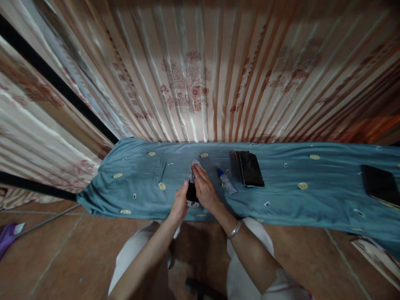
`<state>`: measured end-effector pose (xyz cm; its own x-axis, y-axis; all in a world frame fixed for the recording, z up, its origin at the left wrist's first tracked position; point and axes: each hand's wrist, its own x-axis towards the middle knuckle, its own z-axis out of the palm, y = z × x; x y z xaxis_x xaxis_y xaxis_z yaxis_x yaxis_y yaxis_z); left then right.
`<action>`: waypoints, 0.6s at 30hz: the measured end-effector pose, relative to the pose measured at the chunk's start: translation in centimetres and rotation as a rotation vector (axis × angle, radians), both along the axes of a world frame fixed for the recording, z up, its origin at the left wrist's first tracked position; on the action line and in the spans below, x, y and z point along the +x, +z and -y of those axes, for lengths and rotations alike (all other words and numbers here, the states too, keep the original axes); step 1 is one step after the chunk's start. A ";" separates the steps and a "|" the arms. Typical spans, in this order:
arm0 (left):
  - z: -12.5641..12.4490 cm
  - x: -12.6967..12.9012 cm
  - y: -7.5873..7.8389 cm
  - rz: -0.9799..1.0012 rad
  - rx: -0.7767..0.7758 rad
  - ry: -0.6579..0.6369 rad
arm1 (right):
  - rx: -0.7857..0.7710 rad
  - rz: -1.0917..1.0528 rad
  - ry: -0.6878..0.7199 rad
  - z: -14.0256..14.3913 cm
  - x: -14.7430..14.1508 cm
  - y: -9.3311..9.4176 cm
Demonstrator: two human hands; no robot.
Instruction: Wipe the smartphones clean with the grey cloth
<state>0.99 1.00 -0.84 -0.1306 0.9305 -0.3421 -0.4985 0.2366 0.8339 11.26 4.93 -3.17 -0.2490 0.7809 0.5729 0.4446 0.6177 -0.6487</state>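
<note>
A dark phone [191, 195] lies on the blue-green cloth [281, 196] in front of me. My left hand [180, 204] grips its near end. My right hand [204, 188] presses a small white wipe [194, 165] against the phone's far end. A silver bangle sits on my right wrist. A small clear bottle with a blue cap [227, 182] lies just right of my right hand.
A stack of dark phones or tablets [249, 168] lies further right on the cloth, and another dark flat device [380, 184] at the far right. Striped patterned curtains [193, 79] hang behind. A purple item [8, 234] lies on the brown floor at left.
</note>
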 end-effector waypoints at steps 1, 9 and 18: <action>0.1 0.0 0.3 0.011 0.000 -0.003 | -0.024 -0.008 -0.010 -0.4 0.1 -0.1; -1.2 -0.9 1.7 0.245 -0.095 0.239 | -0.007 0.037 0.111 2.7 -1.3 -0.7; -0.6 -0.2 1.9 0.213 -0.185 0.147 | 0.057 0.051 0.249 5.1 -1.1 -0.1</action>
<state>0.81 1.64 1.10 -0.1663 0.8264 -0.5380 -0.6977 0.2869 0.6564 10.15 -0.13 -3.22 -0.4594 0.6590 0.5956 0.3059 0.7468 -0.5905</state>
